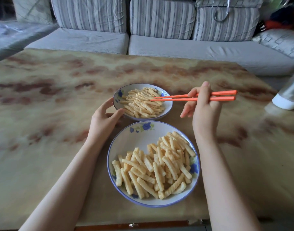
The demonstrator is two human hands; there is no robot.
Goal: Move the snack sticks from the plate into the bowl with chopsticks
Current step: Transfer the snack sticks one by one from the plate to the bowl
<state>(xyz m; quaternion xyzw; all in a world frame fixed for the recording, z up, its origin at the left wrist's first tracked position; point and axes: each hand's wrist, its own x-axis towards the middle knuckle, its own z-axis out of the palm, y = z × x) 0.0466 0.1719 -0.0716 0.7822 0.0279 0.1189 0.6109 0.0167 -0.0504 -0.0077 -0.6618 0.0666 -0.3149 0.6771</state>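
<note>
A wide white plate (136, 135) with blue flowers sits nearest me, heaped with pale crinkled snack sticks (157, 167). Just beyond it is a smaller matching bowl (168, 106), also holding a pile of snack sticks (140, 102). My left hand (104, 117) cups the bowl's left rim between thumb and fingers. My right hand (203, 110) grips a pair of orange chopsticks (179, 97) that point left. Their tips lie close together over the right side of the bowl's pile, and I see no stick pinched between them.
The dishes stand on a marbled beige table (51, 114), whose front edge runs along the bottom of the view. A silver bottle with a white base (288, 95) stands at the table's right edge. A striped grey sofa (159, 45) runs behind the table.
</note>
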